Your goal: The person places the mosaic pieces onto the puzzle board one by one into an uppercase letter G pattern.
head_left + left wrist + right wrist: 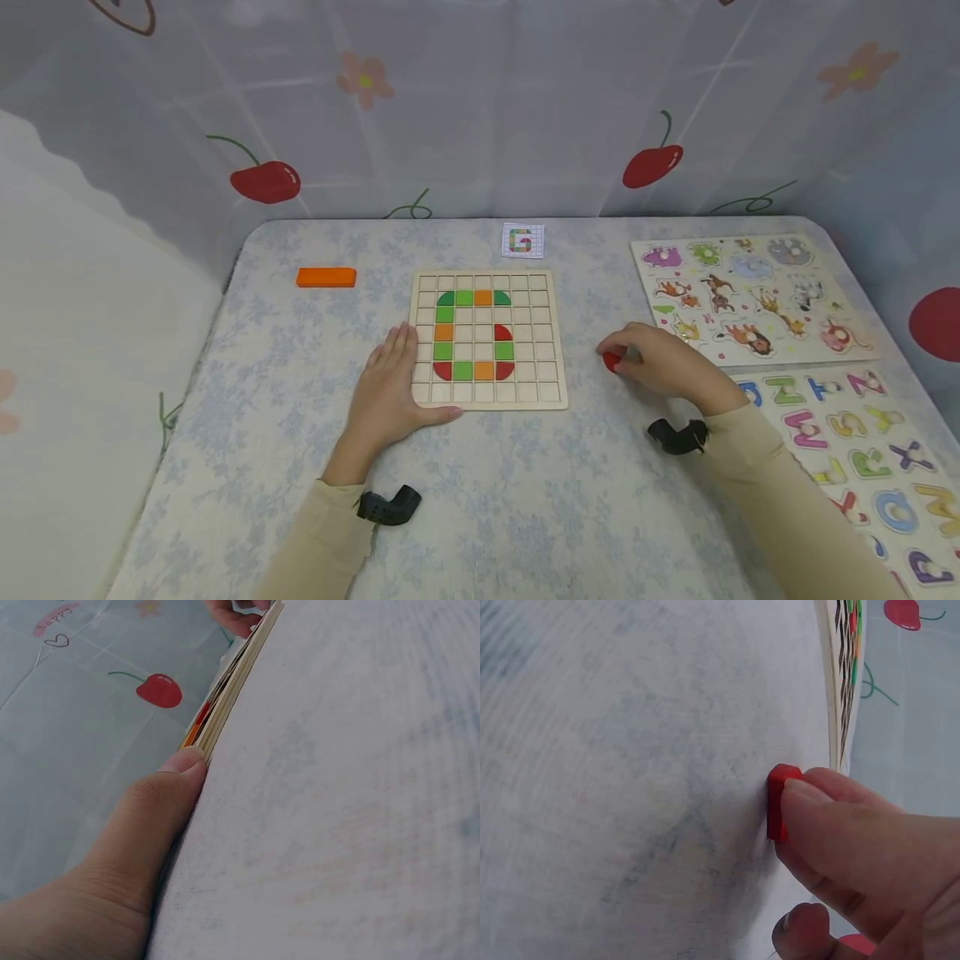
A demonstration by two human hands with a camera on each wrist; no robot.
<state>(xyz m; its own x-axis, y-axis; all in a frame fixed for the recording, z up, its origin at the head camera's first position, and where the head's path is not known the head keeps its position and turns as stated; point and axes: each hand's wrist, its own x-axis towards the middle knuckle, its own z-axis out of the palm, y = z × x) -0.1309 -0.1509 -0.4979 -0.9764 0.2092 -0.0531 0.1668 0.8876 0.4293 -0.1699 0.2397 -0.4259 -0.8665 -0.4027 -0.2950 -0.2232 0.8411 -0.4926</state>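
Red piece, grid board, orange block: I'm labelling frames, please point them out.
red piece (611, 361), head view, its visible left edge.
grid board (546, 333), head view, bare right-hand cells.
orange block (326, 277), head view, top face.

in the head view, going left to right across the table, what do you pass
orange block → left hand → grid board → red piece pinched by the right hand → animal puzzle

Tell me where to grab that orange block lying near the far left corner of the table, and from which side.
Take the orange block across its two long sides, near the middle, coming straight down from above. It lies flat and alone on the table, long and narrow, with bare cloth all round, so fingers should fit either side. Gripping it by the ends would probably be less steady.
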